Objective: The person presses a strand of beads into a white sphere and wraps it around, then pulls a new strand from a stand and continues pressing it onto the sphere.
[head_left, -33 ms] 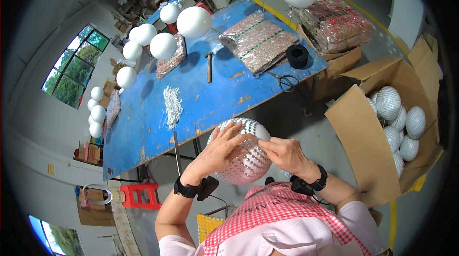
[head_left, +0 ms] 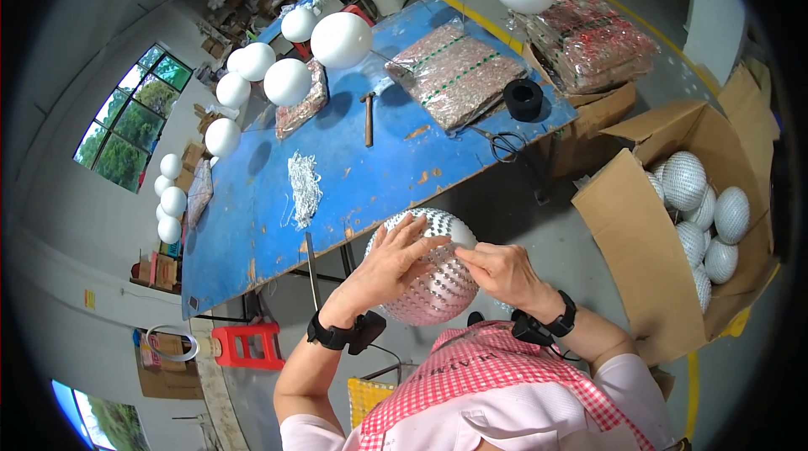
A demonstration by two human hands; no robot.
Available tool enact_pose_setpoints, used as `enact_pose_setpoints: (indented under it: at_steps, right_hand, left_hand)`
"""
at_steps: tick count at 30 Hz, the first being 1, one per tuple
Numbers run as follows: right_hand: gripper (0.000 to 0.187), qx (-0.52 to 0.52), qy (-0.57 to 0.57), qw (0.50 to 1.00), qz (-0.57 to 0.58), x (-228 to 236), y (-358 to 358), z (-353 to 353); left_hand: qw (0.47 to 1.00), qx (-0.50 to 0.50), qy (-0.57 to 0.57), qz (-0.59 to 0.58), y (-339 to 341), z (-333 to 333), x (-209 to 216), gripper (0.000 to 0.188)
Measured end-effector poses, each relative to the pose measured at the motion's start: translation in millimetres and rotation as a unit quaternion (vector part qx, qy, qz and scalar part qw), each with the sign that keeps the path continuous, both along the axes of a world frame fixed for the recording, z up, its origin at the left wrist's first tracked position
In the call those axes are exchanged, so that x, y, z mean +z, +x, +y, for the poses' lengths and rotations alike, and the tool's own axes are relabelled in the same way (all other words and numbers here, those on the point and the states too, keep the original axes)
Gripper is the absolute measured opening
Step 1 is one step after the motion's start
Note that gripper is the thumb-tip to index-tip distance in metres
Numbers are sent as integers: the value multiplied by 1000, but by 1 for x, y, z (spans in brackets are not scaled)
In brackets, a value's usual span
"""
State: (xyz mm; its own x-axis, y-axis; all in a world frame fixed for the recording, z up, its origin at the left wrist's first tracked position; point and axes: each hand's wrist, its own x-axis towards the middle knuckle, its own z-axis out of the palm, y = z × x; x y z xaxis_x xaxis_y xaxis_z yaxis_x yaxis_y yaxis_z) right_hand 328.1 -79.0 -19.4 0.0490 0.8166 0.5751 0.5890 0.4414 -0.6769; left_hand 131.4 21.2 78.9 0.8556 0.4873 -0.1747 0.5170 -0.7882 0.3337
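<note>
A white ball [head_left: 433, 287] with rows of small silver beads around it is in front of my apron, by the near edge of the blue table. Part of its upper right surface is bare white. My left hand [head_left: 394, 259] lies over the ball's upper left, its fingers stretched and spread against the beads. On the right side, my right hand [head_left: 503, 273] is closed in a pinch, fingertips at the ball's surface. Whatever lies between those fingertips is too small to make out. A heap of silver strands [head_left: 304, 190] rests on the table beyond my left hand.
On the blue table [head_left: 337, 161] are a hammer [head_left: 369, 119], scissors [head_left: 505, 145], a black roll [head_left: 523, 100] and plastic-wrapped packs [head_left: 454, 72]. Several plain white balls [head_left: 341, 40] stand above it. At right, a cardboard box [head_left: 644, 257] holds beaded balls [head_left: 684, 182]. A red stool [head_left: 247, 345] is left.
</note>
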Motion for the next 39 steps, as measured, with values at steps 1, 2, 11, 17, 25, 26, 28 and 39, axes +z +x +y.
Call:
enact_pose_setpoints:
  at_steps: [1,2,11,17,25,26,28,39]
  right_hand:
    - [23,-2,0,1000,0,0,0,-1]
    - [23,-5,-7,1000,2,-1,-1,-1]
    - [22,-30,23,999,33,-4,0,-2]
    - [24,-53,53,994,-77,1,0,-4]
    - [25,-43,37,996,-74,6,-7,-1]
    - [23,-40,28,997,-56,6,-7,0]
    - [22,-33,22,999,-37,7,-8,-1]
    - [26,-37,-64,996,-38,19,-8,-12]
  left_hand:
    - [1000,2,0,-3,1,-1,-2,53]
    - [1000,0,0,-2,3,-3,0,53]
    - [998,32,57,-3,8,-4,-7,85]
    - [996,49,26,-64,1,-3,4,75]
    - [993,23,57,-101,7,-10,-1,54]
    - [989,14,118,-84,12,-13,-2,50]
    - [989,1,132,-68,12,-14,-2,51]
    - [980,51,153,-115,8,-9,-9,51]
